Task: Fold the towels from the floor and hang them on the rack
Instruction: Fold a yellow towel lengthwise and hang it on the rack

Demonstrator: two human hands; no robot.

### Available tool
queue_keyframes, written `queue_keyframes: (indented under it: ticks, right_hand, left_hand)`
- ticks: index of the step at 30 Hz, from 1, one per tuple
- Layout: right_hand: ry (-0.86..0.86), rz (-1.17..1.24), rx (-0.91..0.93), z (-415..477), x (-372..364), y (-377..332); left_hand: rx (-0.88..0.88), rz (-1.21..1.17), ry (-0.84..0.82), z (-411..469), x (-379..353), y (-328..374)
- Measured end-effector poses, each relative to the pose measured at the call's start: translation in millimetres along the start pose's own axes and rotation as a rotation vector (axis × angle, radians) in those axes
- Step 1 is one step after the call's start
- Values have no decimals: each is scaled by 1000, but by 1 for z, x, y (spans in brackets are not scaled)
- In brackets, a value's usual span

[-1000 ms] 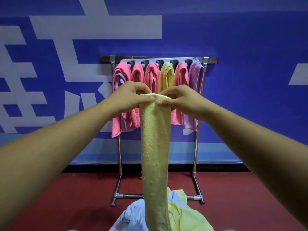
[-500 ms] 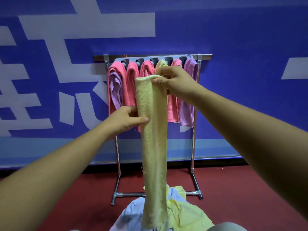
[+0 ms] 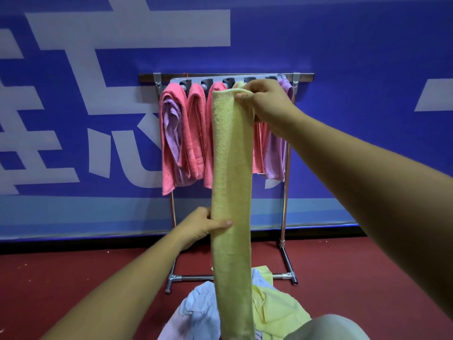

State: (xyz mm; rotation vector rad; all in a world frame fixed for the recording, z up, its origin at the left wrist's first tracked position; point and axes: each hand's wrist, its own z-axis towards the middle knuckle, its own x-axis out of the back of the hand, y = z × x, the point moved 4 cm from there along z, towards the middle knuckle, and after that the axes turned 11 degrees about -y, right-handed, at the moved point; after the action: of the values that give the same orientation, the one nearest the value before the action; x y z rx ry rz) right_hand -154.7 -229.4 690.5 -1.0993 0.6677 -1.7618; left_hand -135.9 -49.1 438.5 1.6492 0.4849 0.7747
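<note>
Risks, near→far: bottom end of the yellow towel [image 3: 231,180] hangs right over the floor pile [image 3: 272,307]. If it drags thru, it could snag a loose one, or the long fold opens up. L hand [image 3: 201,227] has one edge only, so I reckon the layers could slide apart on the next fold. Up top, R hand [image 3: 264,104] is v close to the pink towels [image 3: 171,133] on the rack [image 3: 147,77]; a bump could pull one off. Free slot: can't tell, my hand covers that bit.

Hands: L hand mid-length, thumb across front, fingers behind, pinching towel's left edge. R hand pinches the top end, about level w/ rack bar. Towel hangs vertical btwn them, in front of rack, not on it.
</note>
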Motion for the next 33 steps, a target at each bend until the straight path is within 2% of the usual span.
queue_keyframes:
  ticks: [2,5,7,10,12,15,17,19,21,24,25,28,33]
  right_hand:
    - [63,-17,-30,1,8,8]
    - [180,-79,-75,-2,23,26]
    - [251,-95,-143,-6,35,46]
    - [264,-123,-307,-21,41,81]
    - [217,-197,-430,-31,36,104]
    - [118,-269,-543,-43,19,131]
    - [-49,-287,-662,-49,2,142]
    - [-270,-418,-736,-53,-15,143]
    - [-319,-387,-595,-47,-30,133]
    - [-387,359,-364,-40,-55,101]
    - [-453,511,-325,-38,-61,92]
    - [-584,458,-254,-37,-71,74]
    - [-549,337,-266,-41,-67,60]
  left_hand:
    - [40,-23,-28,-2,2,-16]
    - [17,-183,-9,-6,18,-21]
    - [-34,-280,4,-11,34,-7]
    - [-165,-370,16,-17,60,36]
    - [-215,-367,23,-23,73,70]
    - [-200,-331,5,-29,80,113]
    - [-166,-280,-17,-29,81,132]
    - [-134,-210,-49,-28,77,145]
    - [-103,-147,-81,-25,72,152]
    - [-63,-71,-156,-20,63,154]
    - [-52,-53,-184,-19,62,153]
    - [-57,-68,-225,-15,65,149]
    - [-25,-75,-240,-8,74,142]
